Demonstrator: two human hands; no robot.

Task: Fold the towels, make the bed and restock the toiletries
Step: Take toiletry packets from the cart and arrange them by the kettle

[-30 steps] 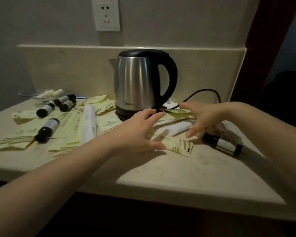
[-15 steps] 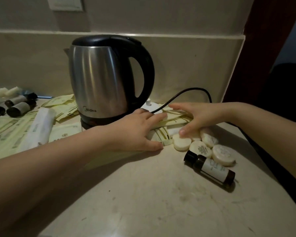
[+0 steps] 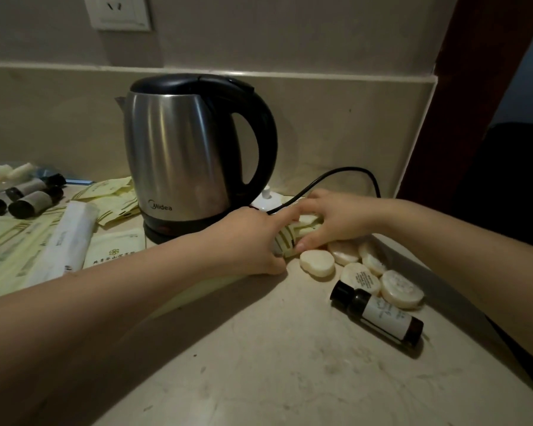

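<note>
A stack of pale yellow sachets (image 3: 293, 236) with dark stripes is lying on the table (image 3: 259, 364), just in front of the kettle's base, and both hands are gripping it. The left hand (image 3: 246, 241) is taking the stack's left end, its fingers (image 3: 282, 218) reaching over the top while the thumb is tucking in low against the table. The right hand (image 3: 336, 219) is wrapping over the right end, its fingers curling down onto the sachets and its thumb pressing at the front edge. The two hands are almost meeting above the stack.

Just to the right, five round white soaps (image 3: 317, 261) are lying in a loose cluster, some overlapping, the nearest one just beside the stack's front corner. A small dark bottle (image 3: 379, 315) with a white label is lying on its side in front of the soaps, its cap pointing left.

Behind the hands, a steel kettle (image 3: 185, 155) with a black handle is standing upright, and its black cord (image 3: 345, 175) is looping off to the right. Left of the kettle, loose yellow packets (image 3: 111, 198) are lying scattered, with a long white wrapped packet (image 3: 65, 238) and a square sachet printed with an emblem (image 3: 114, 250) in front of them. Several more dark bottles (image 3: 34, 201) are lying on their sides at the table's left edge. A white wall socket (image 3: 117, 10) is showing above.
</note>
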